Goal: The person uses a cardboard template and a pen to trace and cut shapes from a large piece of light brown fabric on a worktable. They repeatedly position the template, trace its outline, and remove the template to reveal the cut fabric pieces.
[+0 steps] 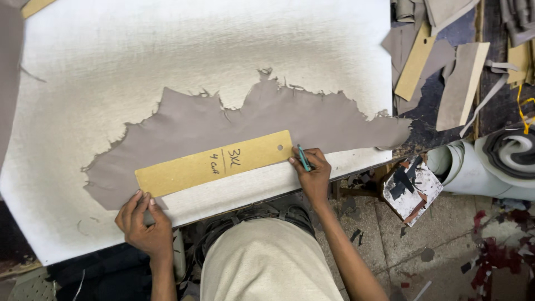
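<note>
left hand (144, 222) spread, fingertips pressing yellow template (214, 163); right hand (312, 170) pinching green pen (303, 157) at template's end

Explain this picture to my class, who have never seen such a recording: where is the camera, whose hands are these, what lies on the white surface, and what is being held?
The single picture comes from a camera worn on a person's head, looking down at their own two bare hands; no machine is involved. On the white work table lies a grey piece of leather-like material with ragged edges. On top of it rests a long yellow cardboard template with handwriting and a small punched hole. The left hand presses down the template's near-left end. The right hand holds a teal pen at the template's right end. Beyond the table's right edge lie more cardboard strips and grey offcuts, with scraps on the floor.
</note>
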